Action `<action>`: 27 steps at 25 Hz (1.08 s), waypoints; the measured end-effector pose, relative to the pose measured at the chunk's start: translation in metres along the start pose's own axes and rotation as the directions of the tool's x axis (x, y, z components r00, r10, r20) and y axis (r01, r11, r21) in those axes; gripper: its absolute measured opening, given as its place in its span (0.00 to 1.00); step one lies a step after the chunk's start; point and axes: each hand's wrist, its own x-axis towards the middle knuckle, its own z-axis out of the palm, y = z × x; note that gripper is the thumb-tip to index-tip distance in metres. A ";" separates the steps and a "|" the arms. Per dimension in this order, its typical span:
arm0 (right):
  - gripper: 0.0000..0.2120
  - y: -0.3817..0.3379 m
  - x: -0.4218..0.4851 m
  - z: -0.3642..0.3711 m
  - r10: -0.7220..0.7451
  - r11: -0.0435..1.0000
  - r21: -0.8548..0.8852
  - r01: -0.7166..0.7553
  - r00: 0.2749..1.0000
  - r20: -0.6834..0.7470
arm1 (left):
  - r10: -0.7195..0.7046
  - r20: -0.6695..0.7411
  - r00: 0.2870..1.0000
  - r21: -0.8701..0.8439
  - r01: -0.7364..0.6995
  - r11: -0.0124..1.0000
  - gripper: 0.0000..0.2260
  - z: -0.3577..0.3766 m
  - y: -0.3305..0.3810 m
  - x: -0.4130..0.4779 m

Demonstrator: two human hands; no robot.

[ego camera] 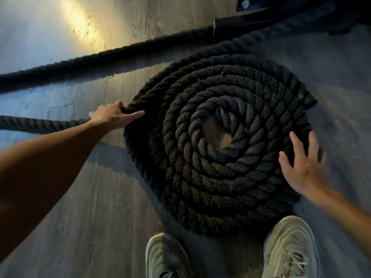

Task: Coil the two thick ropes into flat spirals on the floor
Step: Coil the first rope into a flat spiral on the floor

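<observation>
head view: one rope lies as a flat spiral (200, 187) on the floor (90, 217), just ahead of two pale shoes (166, 255), with its loose tail (40, 123) running off left. the left hand (115, 115) grips that tail where it meets the outer turn. the right hand (303, 167) is open with fingers spread at the spiral's right edge, too blurred to tell if it touches. the tail probably wants feeding snug against the last turn while the flat palm steadies the spiral so no turn rides up. the second rope (80, 63) lies straight and uncoiled beyond. the floor is grey wood-grain, with a warm light patch (82, 27) and dark equipment (241, 25) far right.
</observation>
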 end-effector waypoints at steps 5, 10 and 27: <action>0.22 -0.089 -0.011 0.003 -0.491 0.842 0.106 0.529 0.833 -0.256 | 0.055 0.156 0.986 -0.443 0.020 0.896 0.40 -0.006 0.020 -0.052; 0.32 -0.243 -0.020 -0.007 -0.398 0.645 0.751 -0.141 0.778 0.487 | 0.192 -0.038 0.981 -0.540 -0.182 0.821 0.29 -0.008 0.050 -0.137; 0.25 -0.217 -0.167 0.038 -0.465 0.864 0.421 0.276 0.116 0.878 | 0.026 0.114 0.993 -0.673 0.058 0.738 0.32 0.054 0.077 -0.133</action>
